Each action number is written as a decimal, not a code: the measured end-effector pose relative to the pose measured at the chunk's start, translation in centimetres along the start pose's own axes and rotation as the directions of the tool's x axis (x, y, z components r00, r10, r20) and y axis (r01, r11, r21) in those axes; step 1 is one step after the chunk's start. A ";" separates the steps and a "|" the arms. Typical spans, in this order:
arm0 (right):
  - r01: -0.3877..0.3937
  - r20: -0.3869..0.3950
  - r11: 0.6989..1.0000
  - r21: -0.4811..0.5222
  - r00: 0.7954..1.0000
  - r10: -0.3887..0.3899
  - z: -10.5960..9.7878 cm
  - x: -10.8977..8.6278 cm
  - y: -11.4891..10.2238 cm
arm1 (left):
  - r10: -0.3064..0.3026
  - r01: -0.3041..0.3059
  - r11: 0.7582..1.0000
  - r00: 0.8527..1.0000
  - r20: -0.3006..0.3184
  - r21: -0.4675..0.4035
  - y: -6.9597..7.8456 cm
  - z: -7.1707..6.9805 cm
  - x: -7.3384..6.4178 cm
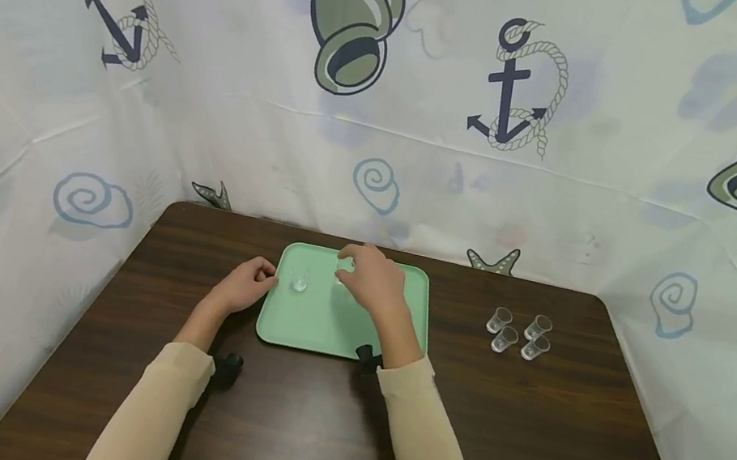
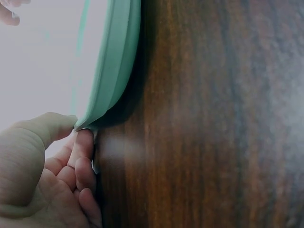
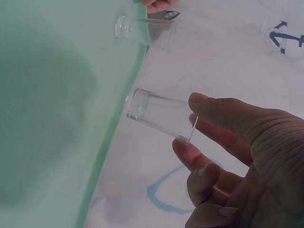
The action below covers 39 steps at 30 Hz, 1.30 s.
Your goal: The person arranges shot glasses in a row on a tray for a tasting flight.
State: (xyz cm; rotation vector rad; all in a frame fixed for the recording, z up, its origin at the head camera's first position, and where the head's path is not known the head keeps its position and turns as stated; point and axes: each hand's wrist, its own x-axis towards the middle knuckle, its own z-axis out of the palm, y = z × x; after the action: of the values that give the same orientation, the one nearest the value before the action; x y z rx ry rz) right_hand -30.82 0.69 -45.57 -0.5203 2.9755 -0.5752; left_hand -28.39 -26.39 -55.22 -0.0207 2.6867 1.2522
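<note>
Shell-and-anchor patterned cloth (image 1: 427,150) behind dark wooden tabletop (image 1: 304,424). Green tray (image 1: 332,326) at far middle, one clear cup (image 1: 299,282) standing on its left part. Left hand (image 1: 245,286) pinches tray's left rim. Right hand (image 1: 372,278): fingers curved, partly spread, gripping second cup (image 3: 164,115) by its mouth over tray. Four more cups (image 1: 505,339) stand right. Apparently placing step; next move calls for gentle, upright set-down, then release.
</note>
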 end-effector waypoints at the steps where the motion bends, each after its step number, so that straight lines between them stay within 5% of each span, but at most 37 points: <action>1: 0.002 0.007 1.000 -0.002 1.000 -0.002 0.1 0.1 -0.1 | -0.003 0.003 1.000 1.000 0.001 0.000 0.0 0.0 0.0; 21: 0.043 0.088 0.999 -0.029 0.995 -0.040 3.0 2.2 -0.7 | -0.016 0.016 1.000 1.000 -0.001 0.000 0.2 -0.2 0.0; 39: 0.028 0.063 0.999 -0.024 0.998 -0.026 4.0 2.9 -1.9 | -0.020 0.020 1.000 1.000 -0.013 -0.003 0.4 -0.3 -0.1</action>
State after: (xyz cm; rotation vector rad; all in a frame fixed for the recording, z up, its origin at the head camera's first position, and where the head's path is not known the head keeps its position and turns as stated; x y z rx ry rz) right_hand -32.43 -3.39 -48.57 -0.5704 2.9246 -0.5152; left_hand -28.33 -26.32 -54.72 -0.0556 2.6894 1.2543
